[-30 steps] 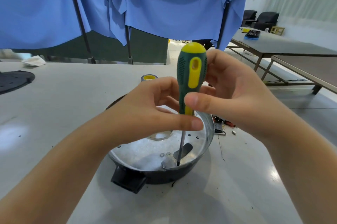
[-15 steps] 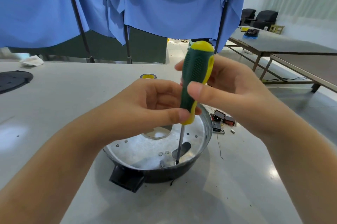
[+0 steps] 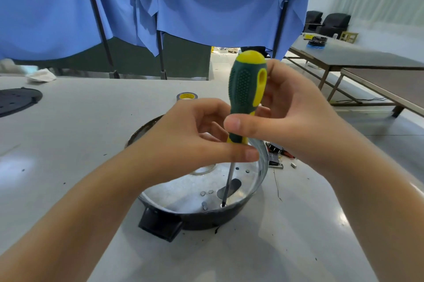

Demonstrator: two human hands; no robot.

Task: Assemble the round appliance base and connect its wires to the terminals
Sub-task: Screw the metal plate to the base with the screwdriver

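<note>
Round appliance base set on grey table, near front edge, silver pan inside black shell, black tab toward viewer. Screwdriver held nearly upright, tip planted on pan floor near front rim. Lower handle pinched by left hand, thumb and fingers curled round it. Upper handle gripped by right hand, thumb across front. Tape roll seen behind base; small parts lying just right of it.

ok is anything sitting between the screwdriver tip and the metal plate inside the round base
Nothing visible. The screwdriver, gripped by the left hand and right hand, runs its shaft straight down to the metal plate in the round base. Small round bits lie beside the tip, not under it.
</note>
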